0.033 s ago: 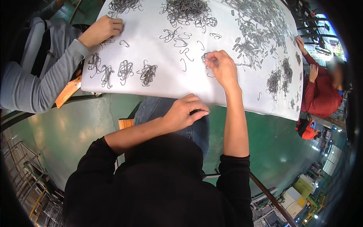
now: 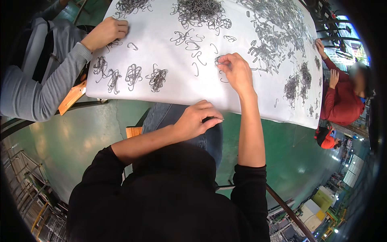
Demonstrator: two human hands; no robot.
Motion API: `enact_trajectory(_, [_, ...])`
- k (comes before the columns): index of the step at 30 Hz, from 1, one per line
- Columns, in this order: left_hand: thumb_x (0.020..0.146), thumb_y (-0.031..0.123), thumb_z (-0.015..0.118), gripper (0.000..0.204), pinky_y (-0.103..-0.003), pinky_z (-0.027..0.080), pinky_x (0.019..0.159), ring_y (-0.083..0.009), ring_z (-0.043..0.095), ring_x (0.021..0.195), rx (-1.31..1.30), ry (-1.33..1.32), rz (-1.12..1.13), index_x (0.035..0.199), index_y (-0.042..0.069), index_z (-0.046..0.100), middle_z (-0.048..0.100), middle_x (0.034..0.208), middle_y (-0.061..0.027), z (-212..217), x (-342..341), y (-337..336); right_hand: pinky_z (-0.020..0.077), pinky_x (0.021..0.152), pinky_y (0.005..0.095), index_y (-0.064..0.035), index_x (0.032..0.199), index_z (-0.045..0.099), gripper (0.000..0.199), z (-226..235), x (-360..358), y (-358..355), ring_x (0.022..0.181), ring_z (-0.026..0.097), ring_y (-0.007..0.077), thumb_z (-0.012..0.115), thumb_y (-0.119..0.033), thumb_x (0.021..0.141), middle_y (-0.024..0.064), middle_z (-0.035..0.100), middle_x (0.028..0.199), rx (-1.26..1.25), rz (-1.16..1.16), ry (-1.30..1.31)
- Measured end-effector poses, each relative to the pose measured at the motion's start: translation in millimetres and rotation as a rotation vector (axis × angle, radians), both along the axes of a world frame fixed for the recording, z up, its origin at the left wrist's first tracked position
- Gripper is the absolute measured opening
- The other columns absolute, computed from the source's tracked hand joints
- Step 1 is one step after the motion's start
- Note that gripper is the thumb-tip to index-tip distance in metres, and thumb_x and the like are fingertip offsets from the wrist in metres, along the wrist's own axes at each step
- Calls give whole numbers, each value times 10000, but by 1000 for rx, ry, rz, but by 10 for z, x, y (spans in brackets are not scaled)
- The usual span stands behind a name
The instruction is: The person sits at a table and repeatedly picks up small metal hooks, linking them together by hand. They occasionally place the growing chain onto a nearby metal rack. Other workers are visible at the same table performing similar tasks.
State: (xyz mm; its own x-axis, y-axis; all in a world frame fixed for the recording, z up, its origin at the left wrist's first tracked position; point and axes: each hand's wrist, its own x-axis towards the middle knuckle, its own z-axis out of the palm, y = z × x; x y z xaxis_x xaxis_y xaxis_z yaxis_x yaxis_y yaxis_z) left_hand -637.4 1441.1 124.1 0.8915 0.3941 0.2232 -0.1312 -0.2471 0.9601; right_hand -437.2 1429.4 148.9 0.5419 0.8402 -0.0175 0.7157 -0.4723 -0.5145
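- No earlier picture differs: the only other frame is the same instant at a smaller size.
- Right hand (image 2: 238, 72), left hand (image 2: 197, 119), wire hooks (image 2: 201, 48) on counter (image 2: 181, 86): no shift to log.

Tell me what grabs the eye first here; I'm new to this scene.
A white cloth-covered table strewn with heaps of grey bent-wire hooks fills the top. The right hand pinches loose hooks at its middle, while the left hand rests closed at the near edge.
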Motion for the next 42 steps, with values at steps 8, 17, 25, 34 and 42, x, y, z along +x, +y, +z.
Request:
enact_trajectory(8, [798,80,701,90,-327,475,676,-226,571,776,64,4,-1,885,59,690,632,812,-53,-3,22,-13,474,761,407,-47,867,660,111,-161,-316,440,867,620,308,645,-152,832,131,646,918,-147,107,-100])
enact_trajectory(17, [809,107,694,76,-334,478,670,-225,568,762,61,-16,-18,874,68,692,627,802,-49,22,101,-30,481,750,395,-20,921,632,131,-103,-12,-213,860,623,291,629,-129,847,142,638,937,-37,-225,-72])
enact_trajectory(25, [816,95,693,77,-315,475,677,-207,574,771,64,8,-39,886,63,695,637,817,-46,48,133,-55,503,738,355,-64,937,682,139,-114,81,-250,829,642,233,616,-18,824,110,631,923,96,-156,-4])
enact_trajectory(34, [820,111,686,70,-317,485,662,-210,577,759,15,-1,-11,875,69,692,633,821,-40,76,138,-26,492,738,390,-126,916,699,142,-96,405,36,860,632,261,609,-45,840,90,632,902,28,-41,-59])
enact_trajectory(42, [805,57,701,79,-294,487,692,-176,597,789,25,15,-9,883,51,699,661,828,-39,65,143,1,501,753,377,-102,905,704,102,-34,588,-110,847,645,261,638,-86,829,88,659,979,-102,-23,61])
